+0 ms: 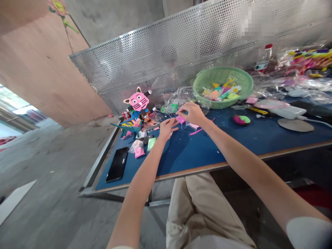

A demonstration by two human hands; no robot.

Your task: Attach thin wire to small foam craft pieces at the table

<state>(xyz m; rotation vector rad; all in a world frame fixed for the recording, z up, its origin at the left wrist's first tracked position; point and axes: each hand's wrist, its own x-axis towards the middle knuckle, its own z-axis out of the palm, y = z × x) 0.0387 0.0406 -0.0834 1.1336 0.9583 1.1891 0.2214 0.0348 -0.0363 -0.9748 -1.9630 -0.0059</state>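
Observation:
Over the blue table, my left hand [167, 128] has its thumb and fingertips pinched together, with one finger sticking out to the right. Just above and to the right, my right hand [194, 112] is also closed in a pinch, its fingertips pointing left. What either pinch holds is too small to make out. A pink lump [181, 119], perhaps soft clay, shows between the hands; I cannot tell whether it is held or lying on the table. Beside my right wrist lies a thin magenta strip [195, 131]. Clear plastic wrapping [184, 95] is crumpled behind the hands.
A pink cat-faced figure [139, 101] stands at the left among small colourful figures. Nearer are a black phone [117, 164] and bagged pink clay [139, 152]. A green basket [197, 86] holds colourful pieces. Right of it lie a pink-green lump [241, 120] and a grey disc [295, 125].

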